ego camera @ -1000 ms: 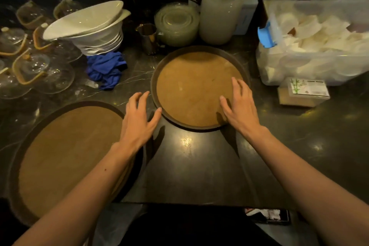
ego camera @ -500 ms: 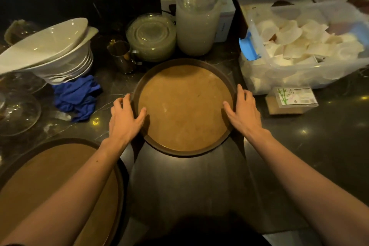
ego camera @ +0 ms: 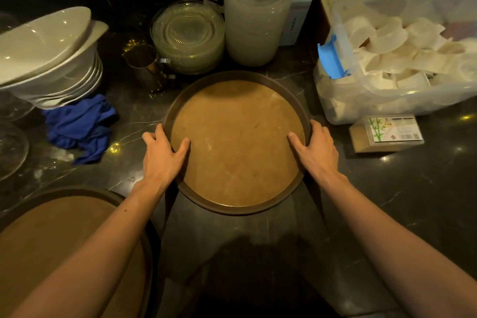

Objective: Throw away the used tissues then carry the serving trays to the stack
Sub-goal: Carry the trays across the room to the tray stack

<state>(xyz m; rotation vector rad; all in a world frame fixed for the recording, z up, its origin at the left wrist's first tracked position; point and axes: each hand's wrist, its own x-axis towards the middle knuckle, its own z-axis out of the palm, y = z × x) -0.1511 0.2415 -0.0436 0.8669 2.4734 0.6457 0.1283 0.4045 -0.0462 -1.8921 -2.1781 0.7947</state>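
The round tray (ego camera: 237, 142) lies flat on the dark counter (ego camera: 413, 201), mid-frame; the left hand (ego camera: 161, 156) clasps its left rim, thumb inside, fingers outside; the right hand (ego camera: 316, 151) clasps the right rim likewise; a second tray (ego camera: 64, 240) sits lower left, apart.

White bowls (ego camera: 49, 59) stacked above a blue cloth (ego camera: 80, 126), beside a metal jug (ego camera: 144, 64) and glass plates (ego camera: 188, 36).

left hand (ego camera: 161, 156) curled, thumb inward | right hand (ego camera: 316, 151) curled, thumb inward | forearms bare, extended forward
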